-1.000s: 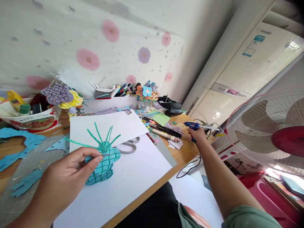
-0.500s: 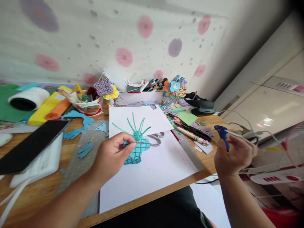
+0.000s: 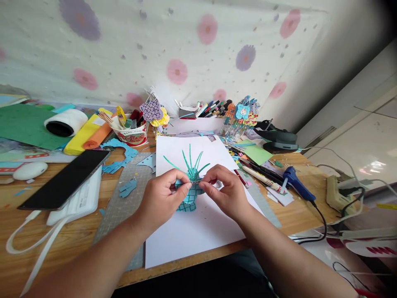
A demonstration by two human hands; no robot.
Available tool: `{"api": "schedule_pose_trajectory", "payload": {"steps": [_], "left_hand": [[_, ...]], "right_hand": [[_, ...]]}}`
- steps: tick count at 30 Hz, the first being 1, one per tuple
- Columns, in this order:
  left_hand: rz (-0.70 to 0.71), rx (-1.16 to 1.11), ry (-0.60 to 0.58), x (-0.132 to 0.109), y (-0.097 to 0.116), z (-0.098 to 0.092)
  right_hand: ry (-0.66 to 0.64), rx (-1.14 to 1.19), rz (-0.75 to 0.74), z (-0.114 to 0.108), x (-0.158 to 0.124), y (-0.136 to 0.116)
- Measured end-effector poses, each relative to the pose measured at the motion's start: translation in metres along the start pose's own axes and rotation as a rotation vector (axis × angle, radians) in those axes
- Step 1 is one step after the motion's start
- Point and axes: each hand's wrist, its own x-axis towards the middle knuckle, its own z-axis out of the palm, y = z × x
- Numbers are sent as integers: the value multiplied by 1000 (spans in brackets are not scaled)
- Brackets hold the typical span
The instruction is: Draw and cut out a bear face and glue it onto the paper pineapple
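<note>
Both hands meet over a turquoise paper cutout [image 3: 186, 206] with a dark grid pattern, shaped like a pot. My left hand [image 3: 167, 192] is closed in a pinch on one end of a small thin strip [image 3: 195, 182], whose exact kind I cannot make out. At its other end, the thumb and forefinger of my right hand [image 3: 225, 188] pinch together. Green leaf-like strokes [image 3: 194, 159] fan out above the cutout on a white paper sheet [image 3: 173, 147]. To the right, a blue glue gun [image 3: 297, 184] lies on the table, its nozzle toward me.
A phone [image 3: 65, 180] rests on a white power bank [image 3: 79, 198] at left. Behind stand a paper tub [image 3: 133, 135] of tools and several pens [image 3: 214, 108]. Blue paper scraps [image 3: 127, 188] lie on the grey cutting mat [image 3: 124, 231]. A power strip [image 3: 336, 194] sits right.
My right hand has let go of the glue gun, which now lies on the table, and has come in to pinch the small strip beside my left hand. The view has shifted.
</note>
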Motion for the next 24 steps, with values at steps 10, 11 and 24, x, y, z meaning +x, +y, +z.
{"api": "schedule_pose_trajectory", "payload": {"steps": [10,11,24], "left_hand": [[25,23,44,0,0,2],[25,26,46,0,-1,2],[16,66,66,0,-3,4]], "right_hand": [[28,132,292,8,6,-1],[28,134,304,8,6,-1],[50,181,354,13,2,0]]}}
